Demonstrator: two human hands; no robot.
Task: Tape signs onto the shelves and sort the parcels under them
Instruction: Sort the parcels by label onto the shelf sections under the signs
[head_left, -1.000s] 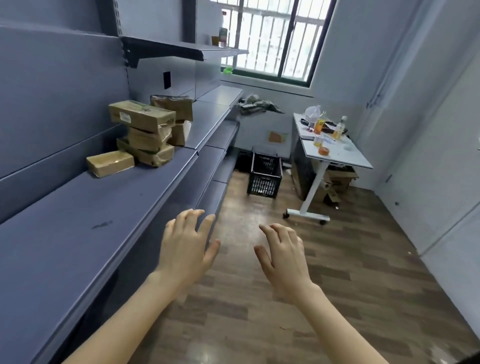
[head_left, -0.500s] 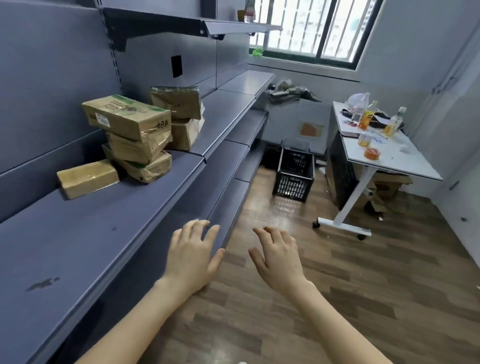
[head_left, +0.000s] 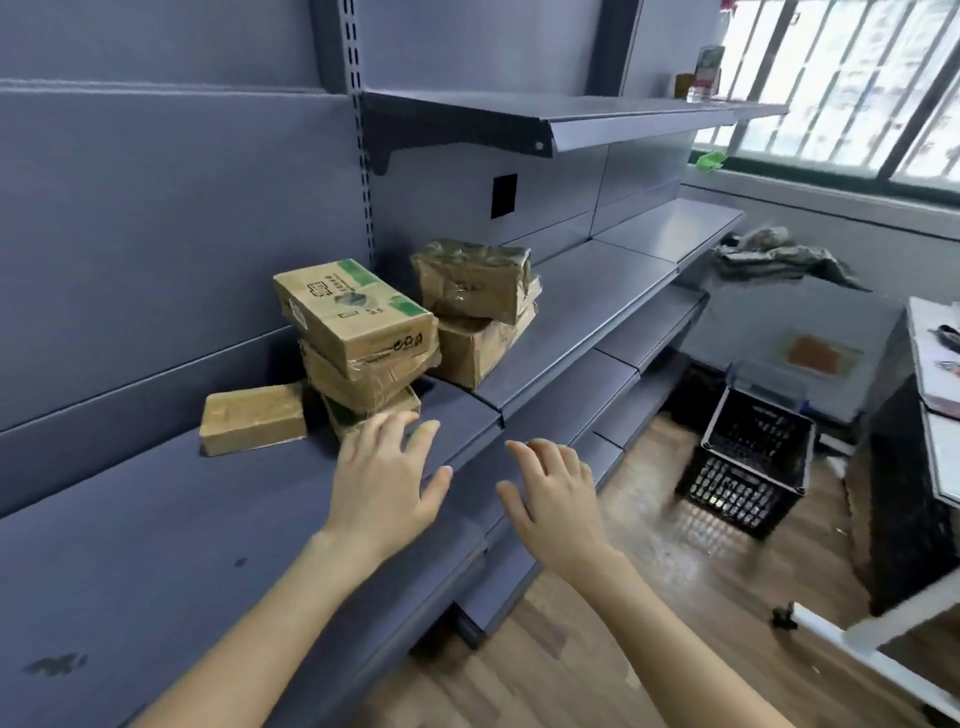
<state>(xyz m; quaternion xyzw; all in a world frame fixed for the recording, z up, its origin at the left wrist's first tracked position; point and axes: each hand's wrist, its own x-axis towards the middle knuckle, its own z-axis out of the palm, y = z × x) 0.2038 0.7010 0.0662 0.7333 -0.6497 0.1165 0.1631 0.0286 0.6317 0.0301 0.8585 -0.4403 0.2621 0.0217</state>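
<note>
Brown cardboard parcels sit on the grey middle shelf (head_left: 156, 519). A stack of three, topped by a green-printed box (head_left: 353, 317), leans slightly. One small flat parcel (head_left: 254, 418) lies to its left. Two taped parcels (head_left: 475, 280) are stacked to its right. My left hand (head_left: 387, 480) hovers open above the shelf, fingertips just short of the stack's bottom box. My right hand (head_left: 553, 499) is open beyond the shelf's front edge, holding nothing. I see no signs or tape in view.
An upper shelf (head_left: 571, 122) juts out above the parcels. Lower shelves step down to the wooden floor. A black plastic crate (head_left: 748, 473) stands on the floor to the right. A white table (head_left: 940, 452) on a wheeled leg fills the right edge.
I have moved closer to the shelf and the view has swung left. Both open hands have advanced toward the parcel stack; the left is now over the shelf surface.
</note>
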